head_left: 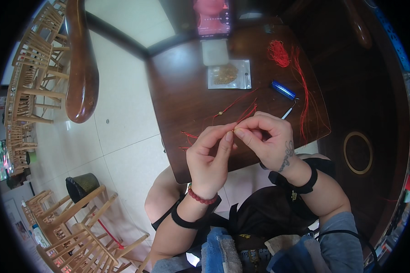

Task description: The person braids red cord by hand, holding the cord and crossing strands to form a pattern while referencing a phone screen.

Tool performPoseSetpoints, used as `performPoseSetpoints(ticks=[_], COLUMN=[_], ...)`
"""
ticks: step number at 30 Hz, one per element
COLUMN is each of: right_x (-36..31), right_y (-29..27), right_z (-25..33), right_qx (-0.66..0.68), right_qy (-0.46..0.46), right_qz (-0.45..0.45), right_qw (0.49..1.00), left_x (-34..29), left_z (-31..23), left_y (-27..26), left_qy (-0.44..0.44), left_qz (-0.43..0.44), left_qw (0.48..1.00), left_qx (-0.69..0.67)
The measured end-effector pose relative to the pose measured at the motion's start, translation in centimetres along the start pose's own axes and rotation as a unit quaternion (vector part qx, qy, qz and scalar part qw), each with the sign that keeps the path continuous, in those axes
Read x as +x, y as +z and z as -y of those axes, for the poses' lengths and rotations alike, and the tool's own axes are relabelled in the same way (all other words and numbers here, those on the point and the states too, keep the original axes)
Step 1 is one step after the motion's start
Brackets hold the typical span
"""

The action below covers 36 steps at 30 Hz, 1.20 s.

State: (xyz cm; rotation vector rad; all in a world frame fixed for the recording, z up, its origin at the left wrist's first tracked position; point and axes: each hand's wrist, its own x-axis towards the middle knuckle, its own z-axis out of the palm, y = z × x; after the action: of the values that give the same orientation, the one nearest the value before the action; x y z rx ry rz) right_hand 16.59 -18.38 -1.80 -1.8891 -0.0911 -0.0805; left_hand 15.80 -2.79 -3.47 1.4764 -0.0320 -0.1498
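Two hands meet over the near edge of a dark brown wooden table (187, 100), smooth and shiny. The left hand (209, 157) and the right hand (269, 139) touch at the fingertips. Both pinch tight on a thin red cord (234, 105). A tiny gold bead sits right where the fingers meet, too small to see well. The cord is soft and thin like thread. It runs away from the hands, up and to the right across the table, with a small bead (220, 113) part way along it. Loose red ends (189, 136) stick out to the left, just past the table edge.

The left wrist wears a bracelet of round red beads (201, 197). Both wrists have black bands.

Farther back lies a clear plastic bag (229, 74) with small gold bits inside. A blue lighter (283, 90) lies to its right, slanted. A fluffy bundle of red thread (279, 53) sits near the far right edge, and long strands hang down from it. A phone (212, 18) stands at the back, its screen lit.

The table top between the hands and the bag is mostly bare. The floor to the left is pale tile, with wooden chairs (84, 232) near.
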Motion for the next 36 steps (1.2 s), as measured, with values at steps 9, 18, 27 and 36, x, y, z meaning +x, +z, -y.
performPoseSetpoints(ticks=[9,18,27,36], right_x=[0.03,-0.06,-0.02,-0.02], right_y=[0.28,0.40,0.44,0.61], right_z=[0.00,-0.16,0.01,-0.36], right_qx=[0.022,0.005,-0.029,-0.074], right_qy=[0.030,0.022,-0.034,-0.112], right_qz=[0.000,0.007,-0.010,-0.017], right_qw=[0.999,1.000,0.999,0.991], left_x=[0.13,0.39,0.48,0.38], left_z=[-0.56,-0.59,-0.94,-0.86], left_y=[-0.12,-0.18,-0.19,-0.31], left_qy=[0.018,0.096,0.105,0.109], left_qz=[-0.001,-0.030,-0.035,-0.016], left_qw=[0.999,0.981,0.976,0.977], left_qx=[0.049,0.165,0.186,0.184])
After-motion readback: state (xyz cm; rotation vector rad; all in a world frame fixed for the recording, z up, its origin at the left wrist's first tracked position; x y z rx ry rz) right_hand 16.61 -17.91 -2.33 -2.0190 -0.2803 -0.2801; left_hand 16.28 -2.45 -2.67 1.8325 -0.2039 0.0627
